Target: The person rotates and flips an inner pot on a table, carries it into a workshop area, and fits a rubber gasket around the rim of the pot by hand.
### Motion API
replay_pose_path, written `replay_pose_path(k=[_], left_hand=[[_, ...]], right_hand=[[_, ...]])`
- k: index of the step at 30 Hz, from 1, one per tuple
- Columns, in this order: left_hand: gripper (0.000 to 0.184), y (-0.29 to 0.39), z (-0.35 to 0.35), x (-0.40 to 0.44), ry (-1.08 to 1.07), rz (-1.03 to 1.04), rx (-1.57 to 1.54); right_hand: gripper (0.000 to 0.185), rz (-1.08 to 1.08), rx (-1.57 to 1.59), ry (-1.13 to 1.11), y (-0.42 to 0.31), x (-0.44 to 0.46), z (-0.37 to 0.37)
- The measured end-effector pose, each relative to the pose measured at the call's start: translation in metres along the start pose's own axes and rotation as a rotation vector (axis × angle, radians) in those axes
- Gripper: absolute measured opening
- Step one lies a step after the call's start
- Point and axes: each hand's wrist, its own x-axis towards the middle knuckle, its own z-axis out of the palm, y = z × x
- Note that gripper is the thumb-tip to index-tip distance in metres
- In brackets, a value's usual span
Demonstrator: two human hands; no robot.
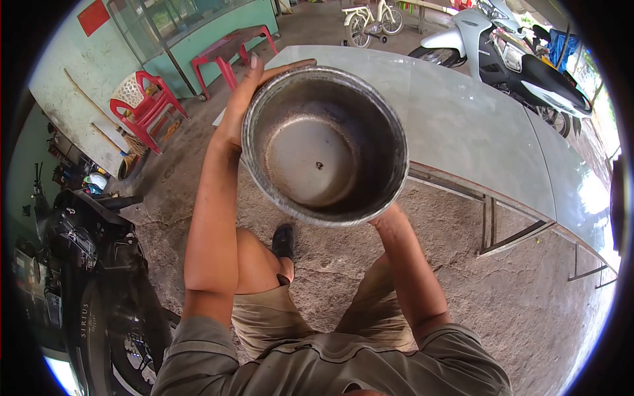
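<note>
A dull grey metal pot (310,158) is held up in front of me, its round opening facing my eyes. The inside is stained, and a small dark speck (319,165) shows on its bottom. My left hand (246,99) grips the pot's outer left side, with the thumb pointing up and the fingers stretched along the far rim. Under the lower right edge, my right hand (383,215) supports the pot from behind. Its fingers are hidden by the pot; only the heel of the hand and wrist show.
A long grey-topped table (475,125) on metal legs stands ahead and to the right. A black motorbike (99,264) is close on my left. A red chair (148,105), a red bench (231,49), a white scooter (502,59) and a small bicycle (370,26) stand farther off.
</note>
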Motion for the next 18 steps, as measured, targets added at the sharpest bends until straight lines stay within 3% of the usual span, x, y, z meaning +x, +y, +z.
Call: replay_pose_path(k=[1,3,4,5,7,9,11,13,18], left_hand=[[0.080,0.000,-0.002,0.000,0.001,-0.001,-0.001],[0.063,0.002,-0.013,0.000,-0.220,0.094,0.129],[0.055,0.002,-0.016,-0.001,-0.328,0.141,0.193],[0.055,0.002,-0.017,-0.001,-0.323,0.140,0.191],[0.049,0.001,-0.020,-0.003,-0.311,0.070,0.193],[0.045,0.000,-0.028,0.002,-0.291,0.041,0.260],[0.040,-0.004,-0.036,0.005,-0.273,0.009,0.330],[0.033,-0.010,-0.043,0.007,-0.164,-0.081,0.466],[0.033,-0.020,-0.062,0.009,-0.130,-0.165,0.522]], right_hand=[[0.039,0.001,0.000,0.000,0.006,-0.002,-0.007],[0.049,-0.071,-0.224,-0.153,0.017,-0.004,-0.018],[0.047,-0.098,-0.654,-0.155,0.022,-0.005,-0.024],[0.047,-0.092,-0.654,-0.157,0.034,-0.002,-0.036],[0.045,0.231,0.222,-0.088,0.059,0.005,-0.051],[0.040,0.203,0.228,0.006,0.077,0.001,-0.047],[0.039,0.280,0.452,0.017,0.080,-0.004,-0.038],[0.040,0.272,0.423,0.071,0.081,-0.009,-0.027],[0.049,0.312,0.389,0.197,0.088,-0.024,-0.003]])
